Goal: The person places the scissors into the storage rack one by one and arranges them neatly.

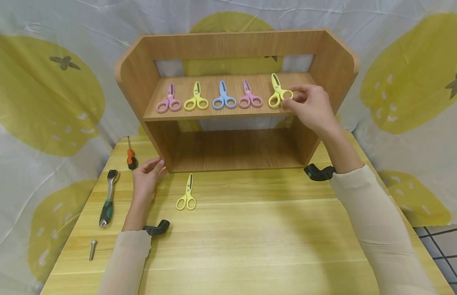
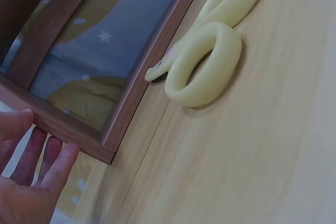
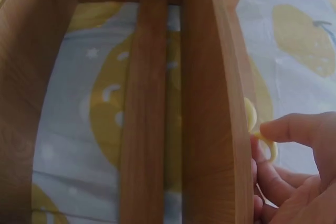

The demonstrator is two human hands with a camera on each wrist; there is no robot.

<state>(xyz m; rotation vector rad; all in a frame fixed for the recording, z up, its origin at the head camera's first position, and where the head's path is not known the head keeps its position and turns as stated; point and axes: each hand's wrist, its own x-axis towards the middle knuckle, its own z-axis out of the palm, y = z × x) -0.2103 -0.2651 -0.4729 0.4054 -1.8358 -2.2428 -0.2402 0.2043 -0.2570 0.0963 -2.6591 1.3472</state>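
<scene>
On the upper board of a wooden shelf unit [image 1: 228, 149], my right hand [image 1: 312, 104] pinches one handle loop of the yellow scissors [image 1: 276, 91] at the right end of a row. In the right wrist view, thumb and fingers meet on that yellow loop [image 3: 271, 149], just past the board's edge. To its left lie pink scissors [image 1: 247, 92], blue scissors [image 1: 223, 96], yellow scissors [image 1: 197, 98] and more pink scissors [image 1: 170, 99]. My left hand [image 1: 146, 176] touches the unit's lower left corner, its fingers extended along the side panel in the left wrist view.
Another pair of yellow scissors [image 1: 188, 192] lies on the table in front of the unit. Along the table's left side are a screwdriver [image 1: 130, 157], a ratchet wrench [image 1: 108, 200] and a bolt [image 1: 92, 250]. A lemon-print curtain [image 1: 40, 123] hangs behind.
</scene>
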